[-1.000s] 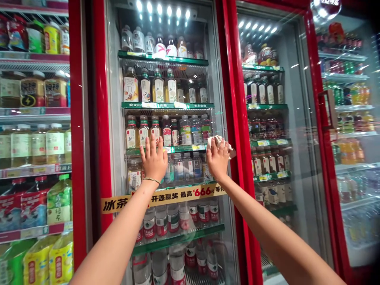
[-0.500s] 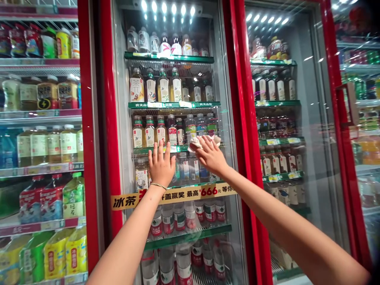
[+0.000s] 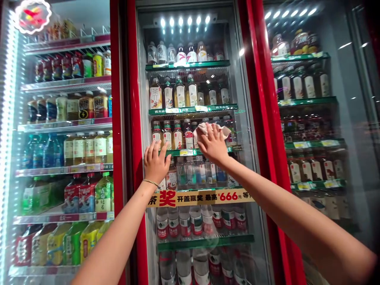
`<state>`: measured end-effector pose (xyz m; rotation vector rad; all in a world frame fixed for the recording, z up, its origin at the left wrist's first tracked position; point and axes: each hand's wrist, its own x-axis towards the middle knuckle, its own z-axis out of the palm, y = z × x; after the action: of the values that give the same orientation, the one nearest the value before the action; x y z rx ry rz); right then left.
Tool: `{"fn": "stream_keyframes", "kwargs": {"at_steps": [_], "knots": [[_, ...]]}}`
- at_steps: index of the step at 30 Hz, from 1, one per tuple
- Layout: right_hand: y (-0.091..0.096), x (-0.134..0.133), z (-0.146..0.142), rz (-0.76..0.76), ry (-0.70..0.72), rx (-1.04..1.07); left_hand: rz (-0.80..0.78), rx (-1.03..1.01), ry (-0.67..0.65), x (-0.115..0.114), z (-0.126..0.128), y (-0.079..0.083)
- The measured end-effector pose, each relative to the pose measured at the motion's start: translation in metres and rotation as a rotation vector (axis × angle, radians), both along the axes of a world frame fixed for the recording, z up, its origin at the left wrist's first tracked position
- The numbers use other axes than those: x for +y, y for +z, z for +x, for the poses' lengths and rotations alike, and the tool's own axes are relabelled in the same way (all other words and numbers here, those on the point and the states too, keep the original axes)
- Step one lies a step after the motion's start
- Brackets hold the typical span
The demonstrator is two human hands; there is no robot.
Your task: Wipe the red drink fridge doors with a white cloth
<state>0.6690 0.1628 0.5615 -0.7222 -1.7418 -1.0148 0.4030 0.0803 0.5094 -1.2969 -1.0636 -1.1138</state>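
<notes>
Before me stands a drinks fridge with a glass door (image 3: pixel 190 37) in a red frame. My right hand (image 3: pixel 214 145) presses a crumpled white cloth (image 3: pixel 204 130) against the glass, in front of the third shelf of bottles. The cloth pokes out around its fingertips. My left hand (image 3: pixel 156 160) lies on the left part of the door with its fingers spread, holding nothing; a thin band circles that wrist. Below both hands, a yellow banner (image 3: pixel 202 198) with Chinese lettering runs across the door. Behind the glass, rows of bottles (image 3: pixel 185 93) stand on green-edged shelves.
On the left, another cooler holds drinks on shelves (image 3: pixel 63 170), with a bright light strip at its far edge. A further glass-fronted fridge with bottles (image 3: pixel 305 87) stands to the right. A red upright (image 3: pixel 264 118) divides the two right fridges.
The view has swung left, so more of the left cooler shows. My left hand has shifted left on the door. My right hand and the cloth have moved slightly up the glass.
</notes>
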Motion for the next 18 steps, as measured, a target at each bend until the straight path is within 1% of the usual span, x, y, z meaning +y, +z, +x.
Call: {"fn": "stream_keyframes", "kwargs": {"at_steps": [1, 3, 4, 5, 6, 8, 9, 10, 11, 14, 15, 16, 18], "knots": [[0.0, -0.001, -0.008, 0.006, 0.016, -0.085, -0.004, -0.001, 0.01, -0.002, -0.005, 0.0], [0.005, -0.004, -0.021, 0.028, 0.057, -0.339, -0.012, -0.005, 0.026, -0.004, -0.013, 0.0], [0.009, -0.004, -0.025, 0.036, 0.067, -0.41, -0.015, -0.007, 0.033, -0.005, -0.017, -0.001], [0.015, -0.004, -0.029, 0.039, 0.066, -0.404, -0.014, -0.008, 0.038, -0.006, -0.021, -0.002], [0.021, -0.004, -0.032, 0.034, 0.058, -0.327, -0.011, -0.009, 0.042, -0.006, -0.024, -0.002], [0.03, -0.004, -0.039, 0.02, 0.04, -0.074, -0.001, -0.015, 0.04, -0.006, -0.03, -0.004], [0.032, -0.004, -0.043, 0.016, 0.039, 0.014, 0.006, -0.018, 0.034, -0.005, -0.033, -0.005], [0.033, -0.005, -0.047, 0.02, 0.049, 0.029, 0.012, -0.021, 0.027, -0.005, -0.035, -0.006], [0.032, -0.006, -0.052, 0.032, 0.067, -0.031, 0.016, -0.023, 0.02, -0.004, -0.038, -0.008], [0.033, -0.009, -0.06, 0.077, 0.117, -0.375, 0.023, -0.031, 0.007, 0.001, -0.045, -0.015], [0.036, -0.009, -0.062, 0.083, 0.119, -0.406, 0.024, -0.035, 0.003, 0.003, -0.048, -0.017], [0.04, -0.008, -0.064, 0.081, 0.115, -0.368, 0.025, -0.036, -0.004, 0.005, -0.05, -0.02], [0.048, -0.008, -0.071, 0.065, 0.107, -0.16, 0.026, -0.034, -0.018, 0.009, -0.054, -0.026]]}}
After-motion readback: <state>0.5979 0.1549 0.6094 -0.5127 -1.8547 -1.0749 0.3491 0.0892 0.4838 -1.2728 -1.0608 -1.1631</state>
